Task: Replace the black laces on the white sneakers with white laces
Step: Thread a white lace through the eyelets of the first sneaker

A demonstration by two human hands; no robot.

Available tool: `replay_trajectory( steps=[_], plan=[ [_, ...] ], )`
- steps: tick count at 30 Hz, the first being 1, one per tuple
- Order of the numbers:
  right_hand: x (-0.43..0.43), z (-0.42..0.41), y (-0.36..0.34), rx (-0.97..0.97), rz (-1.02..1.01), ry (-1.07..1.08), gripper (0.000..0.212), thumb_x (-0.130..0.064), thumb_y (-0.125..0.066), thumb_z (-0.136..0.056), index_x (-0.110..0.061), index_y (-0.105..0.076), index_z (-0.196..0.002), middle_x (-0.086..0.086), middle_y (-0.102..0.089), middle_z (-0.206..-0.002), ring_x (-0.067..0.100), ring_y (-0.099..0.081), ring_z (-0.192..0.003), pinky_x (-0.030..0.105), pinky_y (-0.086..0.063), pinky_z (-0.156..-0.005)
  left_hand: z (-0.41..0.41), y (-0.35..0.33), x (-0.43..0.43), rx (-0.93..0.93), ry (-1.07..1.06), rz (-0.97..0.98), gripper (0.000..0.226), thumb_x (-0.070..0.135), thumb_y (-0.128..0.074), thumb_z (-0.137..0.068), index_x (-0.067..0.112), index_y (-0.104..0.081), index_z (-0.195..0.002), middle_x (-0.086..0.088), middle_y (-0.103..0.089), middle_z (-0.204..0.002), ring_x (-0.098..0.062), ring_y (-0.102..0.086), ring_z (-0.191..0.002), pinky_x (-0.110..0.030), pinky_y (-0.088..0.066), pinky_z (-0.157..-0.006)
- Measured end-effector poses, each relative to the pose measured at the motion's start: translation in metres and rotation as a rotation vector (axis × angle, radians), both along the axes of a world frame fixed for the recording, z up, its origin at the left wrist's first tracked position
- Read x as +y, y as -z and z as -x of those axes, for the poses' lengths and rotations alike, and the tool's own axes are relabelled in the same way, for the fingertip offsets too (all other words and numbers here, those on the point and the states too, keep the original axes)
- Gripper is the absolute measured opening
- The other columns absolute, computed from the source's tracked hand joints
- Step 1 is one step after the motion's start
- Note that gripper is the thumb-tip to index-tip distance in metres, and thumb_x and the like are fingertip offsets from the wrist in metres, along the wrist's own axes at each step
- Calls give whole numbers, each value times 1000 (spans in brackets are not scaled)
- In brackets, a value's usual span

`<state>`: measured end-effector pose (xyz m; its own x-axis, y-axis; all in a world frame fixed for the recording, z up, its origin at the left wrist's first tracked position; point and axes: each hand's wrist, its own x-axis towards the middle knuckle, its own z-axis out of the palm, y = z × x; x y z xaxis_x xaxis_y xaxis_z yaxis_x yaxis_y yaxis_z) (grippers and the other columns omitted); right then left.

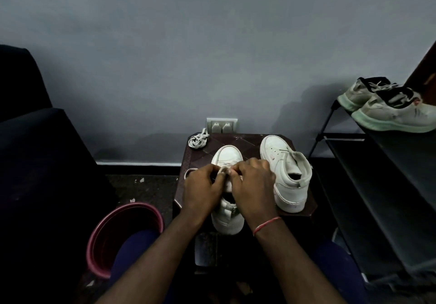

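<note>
Two hands worked on the near sneaker [227, 155]: left hand [203, 185] and right hand [252, 181] both pinched its white lace [191, 169] on the table [238, 139]

The near sneaker [227, 156] and the right sneaker [286, 174] are both white. So are the white lace [189, 171] looping off the near one's left side and the coiled lace [197, 140] at the far left corner. Under them is a dark brown stool [238, 141] with a diamond pattern. The wall [212, 44] is flat blue-grey, its socket plate [221, 124] off-white. At the left, a maroon bucket [141, 205] (pinker along the rim) meets a dark speckled floor [146, 190]. A red thread [266, 225] circles the right wrist. On the black rack [377, 174] at the right, the shelf sneakers [391, 115] are off-white with mint-green soles and black tongues.
</note>
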<state>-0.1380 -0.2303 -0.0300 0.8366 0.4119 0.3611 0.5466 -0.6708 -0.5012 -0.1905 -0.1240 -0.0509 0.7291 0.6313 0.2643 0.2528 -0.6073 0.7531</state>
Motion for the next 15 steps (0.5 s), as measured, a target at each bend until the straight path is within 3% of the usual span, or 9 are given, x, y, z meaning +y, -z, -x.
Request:
replay_trajectory(
  steps=[9,15],
  plan=[
    [-11,-6,4,66,-86,-170,8,-22,-68,-85,-15,-70,-89,3,-60,-90,23,-59,-85,37,-47,-73,1,3,1,-17,-26,40,23,42,-63,-89,21,-73,-89,7,-70,-71,2,-60,-62,-10,-38,-54],
    [-21,-10,-14,147,153,-252,24,-25,-70,-84,-22,-70,-108,5,-62,-96,27,-61,-92,38,-48,-80,2,2,0,-37,-20,49,20,39,-65,-88,21,-74,-86,12,-65,-64,4,-59,-59,-7,-38,-52]
  ],
)
